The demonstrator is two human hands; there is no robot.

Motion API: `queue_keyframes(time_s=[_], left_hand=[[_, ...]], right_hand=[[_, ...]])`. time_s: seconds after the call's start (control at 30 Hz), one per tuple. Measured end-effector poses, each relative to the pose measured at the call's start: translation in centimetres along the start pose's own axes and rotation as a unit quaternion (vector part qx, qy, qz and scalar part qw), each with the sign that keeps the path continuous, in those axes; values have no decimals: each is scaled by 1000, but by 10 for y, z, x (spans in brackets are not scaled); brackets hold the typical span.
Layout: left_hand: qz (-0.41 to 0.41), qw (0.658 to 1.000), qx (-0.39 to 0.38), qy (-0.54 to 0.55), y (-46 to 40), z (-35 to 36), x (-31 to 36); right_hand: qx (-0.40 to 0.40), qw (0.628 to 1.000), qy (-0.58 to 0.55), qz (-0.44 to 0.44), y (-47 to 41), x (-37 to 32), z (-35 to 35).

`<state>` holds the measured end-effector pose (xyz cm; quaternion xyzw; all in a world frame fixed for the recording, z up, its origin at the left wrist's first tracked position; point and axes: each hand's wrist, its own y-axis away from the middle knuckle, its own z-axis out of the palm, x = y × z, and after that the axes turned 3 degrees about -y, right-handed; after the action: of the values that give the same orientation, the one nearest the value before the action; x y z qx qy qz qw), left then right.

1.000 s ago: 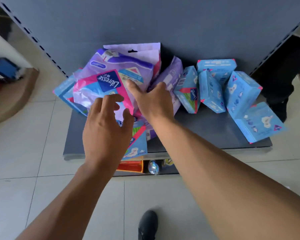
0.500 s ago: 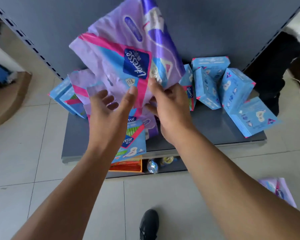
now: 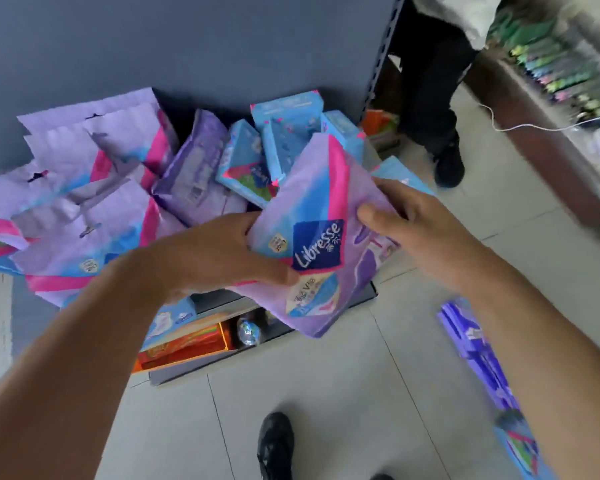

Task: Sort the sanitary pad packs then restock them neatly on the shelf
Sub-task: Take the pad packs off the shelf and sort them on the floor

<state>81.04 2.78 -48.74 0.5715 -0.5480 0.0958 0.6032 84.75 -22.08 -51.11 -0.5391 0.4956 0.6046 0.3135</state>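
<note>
A: What do I log for the hands?

B: I see both on one purple Libresse pack [image 3: 321, 233], lifted above the shelf [image 3: 368, 296] front edge. Left hand [image 3: 222, 258] grips its left side, thumb on the front; right hand [image 3: 409, 226] pinches its right edge.

A: Other packs?

B: Purple packs [image 3: 84, 188] heaped on the shelf left, blue boxes [image 3: 284, 133] behind; purple pack on floor [image 3: 475, 344] at right.

The grey shelf [image 3: 368, 299] carries purple packs [image 3: 84, 220] left of the grip, blue boxes [image 3: 281, 133] behind it.
</note>
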Motion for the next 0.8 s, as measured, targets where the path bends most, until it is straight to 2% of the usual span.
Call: queue_keyframes(time_s=[0.07, 0.17, 0.23, 0.27, 0.37, 0.43, 0.53, 0.6, 0.7, 0.8], left_hand=[[-1, 998, 35, 51, -18, 12, 11], [11, 968, 135, 209, -52, 52, 32], [45, 946, 149, 285, -77, 94, 47], [62, 949, 137, 278, -88, 119, 53], [89, 981, 105, 138, -117, 197, 63], [73, 993, 80, 48, -137, 246, 59], [16, 999, 27, -20, -163, 319, 51], [-26, 998, 25, -58, -179, 364, 48], [-70, 990, 30, -116, -208, 423, 38], [-94, 976, -25, -195, -246, 465, 18]], right_hand=[[-5, 999, 2, 40, 23, 15, -29], [68, 990, -66, 100, 59, 45, -66], [134, 972, -142, 132, 80, 73, -81], [176, 958, -181, 138, 90, 87, -88], [301, 913, -240, 131, 120, 132, -116], [350, 892, -240, 154, 146, 167, -138], [379, 871, -213, 227, 195, 228, -170], [389, 853, -218, 270, 225, 261, -190], [405, 825, -241, 312, 257, 309, -209], [395, 809, -240, 363, 271, 358, -215]])
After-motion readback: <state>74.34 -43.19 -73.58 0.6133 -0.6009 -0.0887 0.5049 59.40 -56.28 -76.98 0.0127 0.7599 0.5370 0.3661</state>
